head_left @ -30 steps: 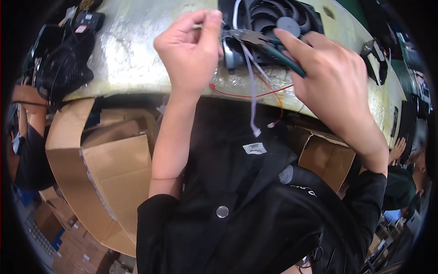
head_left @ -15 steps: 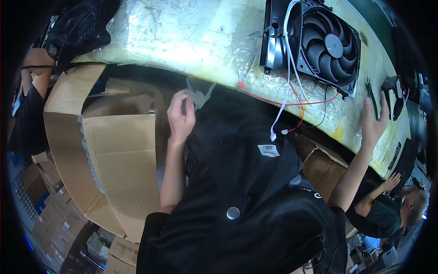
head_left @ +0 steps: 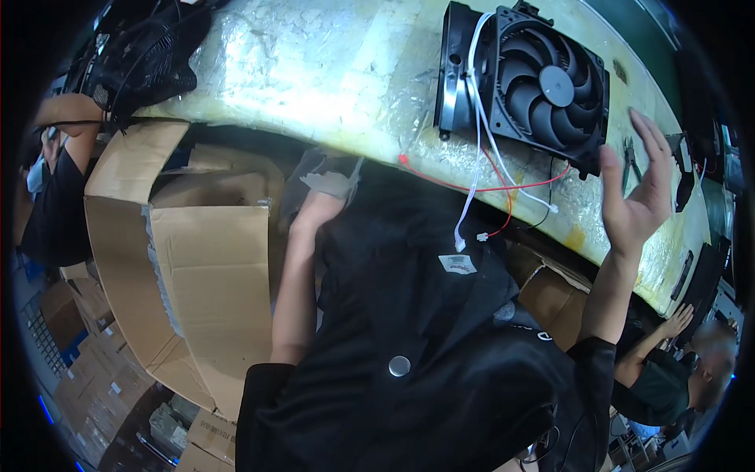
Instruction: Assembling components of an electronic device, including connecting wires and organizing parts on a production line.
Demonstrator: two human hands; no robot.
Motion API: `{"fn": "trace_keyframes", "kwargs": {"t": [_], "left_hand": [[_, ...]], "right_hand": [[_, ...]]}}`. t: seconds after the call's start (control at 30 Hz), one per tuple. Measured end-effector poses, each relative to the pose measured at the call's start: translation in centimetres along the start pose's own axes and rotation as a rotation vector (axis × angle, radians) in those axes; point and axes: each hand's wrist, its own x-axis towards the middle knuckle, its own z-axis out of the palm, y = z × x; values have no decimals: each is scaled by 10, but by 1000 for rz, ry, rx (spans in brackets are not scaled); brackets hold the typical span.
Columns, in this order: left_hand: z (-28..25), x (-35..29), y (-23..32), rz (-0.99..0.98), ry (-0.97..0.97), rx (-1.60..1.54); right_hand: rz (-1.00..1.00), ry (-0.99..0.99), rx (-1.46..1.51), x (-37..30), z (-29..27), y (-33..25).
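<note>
Two hands: right hand (head_left: 637, 193) spread above wrapped bench (head_left: 314, 71); left hand (head_left: 318, 208) pinching plastic scrap (head_left: 330, 182).

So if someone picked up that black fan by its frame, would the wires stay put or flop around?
Probably flop: the white wires and red wire already droop loosely off the table edge. The black fan itself looks rigid, likely light, plastic-framed.

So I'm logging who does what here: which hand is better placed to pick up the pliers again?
Probably the right hand: it is open over the bench, close to the pliers beside the black fan. The left hand is below the bench edge, holding a scrap of clear plastic.
</note>
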Motion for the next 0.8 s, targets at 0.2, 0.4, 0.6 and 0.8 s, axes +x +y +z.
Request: {"fn": "trace_keyframes", "kwargs": {"t": [0.2, 0.4, 0.6, 0.8], "left_hand": [[67, 30, -61, 135, 628, 715], [37, 25, -43, 109, 92, 342], [-10, -42, -42, -305, -379, 19], [-227, -21, 156, 228, -349, -623]], "right_hand": [[-336, -401, 86, 33, 5, -59], [-285, -471, -207, 29, 48, -60], [-290, -636, 291, 43, 26, -49], [-260, -763, 560, 51, 24, -29]]}}
